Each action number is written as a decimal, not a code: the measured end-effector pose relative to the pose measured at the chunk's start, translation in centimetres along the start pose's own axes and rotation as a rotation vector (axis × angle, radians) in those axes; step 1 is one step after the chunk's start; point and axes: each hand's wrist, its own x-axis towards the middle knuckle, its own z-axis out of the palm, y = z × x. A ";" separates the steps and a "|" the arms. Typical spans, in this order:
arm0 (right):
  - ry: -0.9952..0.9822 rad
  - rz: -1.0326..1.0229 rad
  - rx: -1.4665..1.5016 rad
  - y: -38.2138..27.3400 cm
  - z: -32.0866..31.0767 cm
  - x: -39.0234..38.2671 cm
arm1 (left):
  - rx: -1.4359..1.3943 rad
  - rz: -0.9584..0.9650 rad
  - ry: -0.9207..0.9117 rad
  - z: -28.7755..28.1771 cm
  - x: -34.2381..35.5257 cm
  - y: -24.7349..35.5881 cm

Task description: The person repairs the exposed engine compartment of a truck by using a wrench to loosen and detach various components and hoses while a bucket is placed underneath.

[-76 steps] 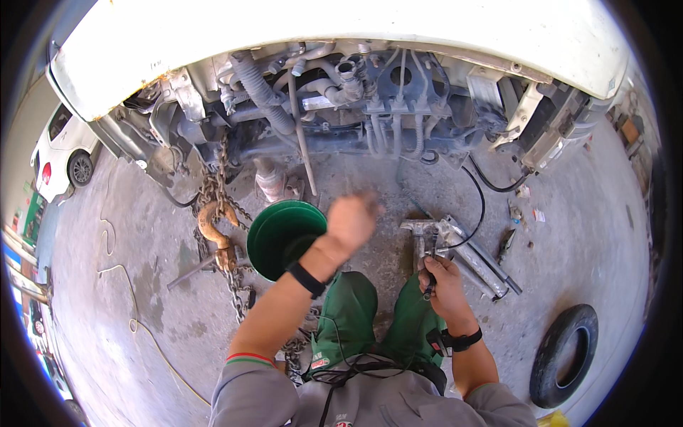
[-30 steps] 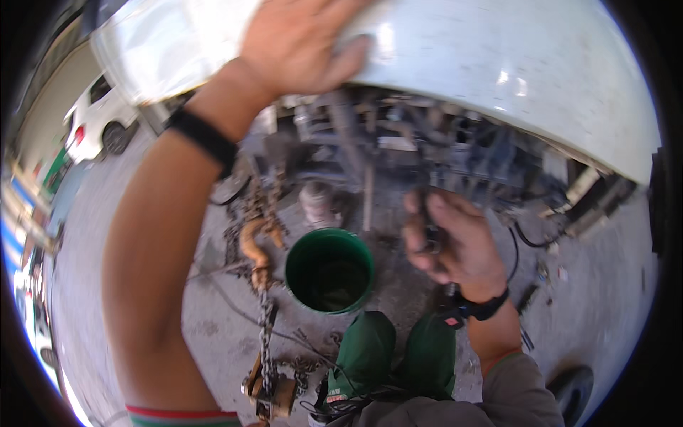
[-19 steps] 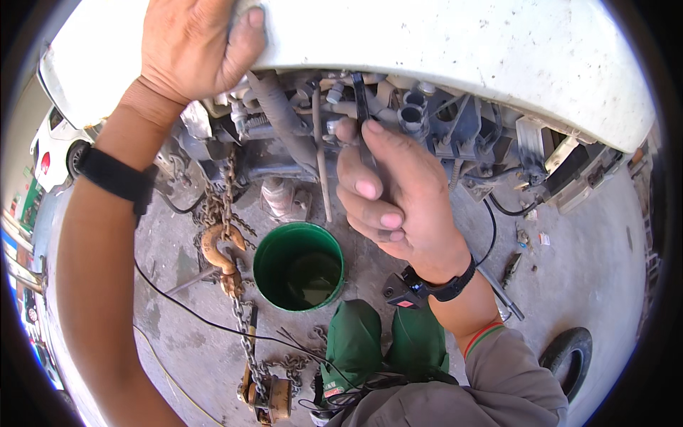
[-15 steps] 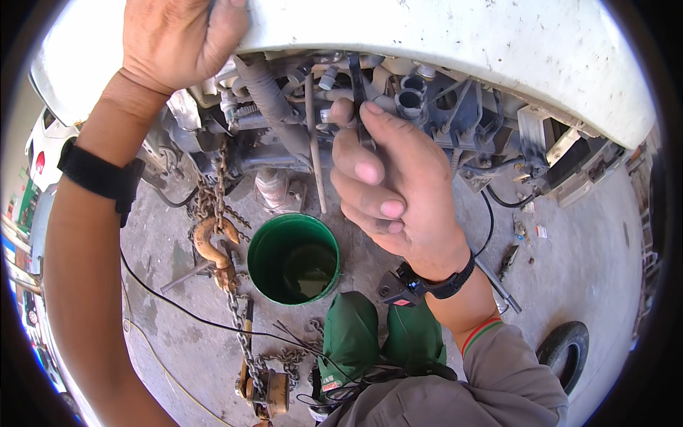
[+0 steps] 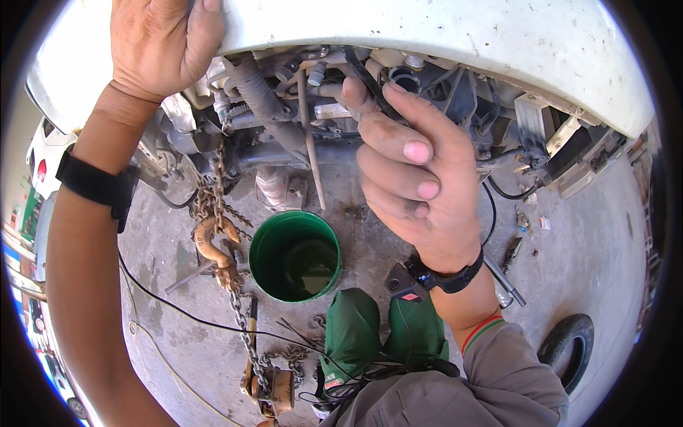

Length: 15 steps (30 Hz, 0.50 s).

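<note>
My left hand (image 5: 160, 53) lies against a white car body panel (image 5: 306, 25), its thumb apart from the fingers. The fingertips run out of view at the top. My right hand (image 5: 423, 160) is closed round the shank of a slim dark wrench (image 5: 365, 75), in front of the open engine parts under the panel. The wrench's upper end is lost among those parts. Close by are a ribbed hose (image 5: 250, 85), a round pipe opening (image 5: 404, 80) partly behind my thumb, and a thin rod (image 5: 311, 142) slanting down left of my right hand.
A green bucket (image 5: 332, 279) with some liquid stands on the concrete below. Left of it hang a chain and an orange hook (image 5: 208, 242), with a chain hoist (image 5: 281, 390) nearer me. A black cable (image 5: 192, 313) crosses the floor. A tyre (image 5: 567, 352) lies at right.
My right hand has moved right and slightly down, and the wrench in it now slants more. My left hand has shifted slightly left along the panel.
</note>
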 end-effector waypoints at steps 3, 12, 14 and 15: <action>0.027 -0.058 -0.013 0.3 0.2 0.3 | -0.025 -0.004 0.007 0.2 0.2 0.1; 0.113 -0.152 0.003 2.8 1.5 1.4 | -0.016 -0.010 0.018 0.0 -0.1 0.3; 0.182 -0.249 -0.058 4.3 1.8 2.0 | -0.004 0.001 0.051 0.6 -0.1 0.5; 0.124 -0.354 -0.153 5.7 1.4 2.9 | 0.000 0.012 0.063 0.5 0.1 0.5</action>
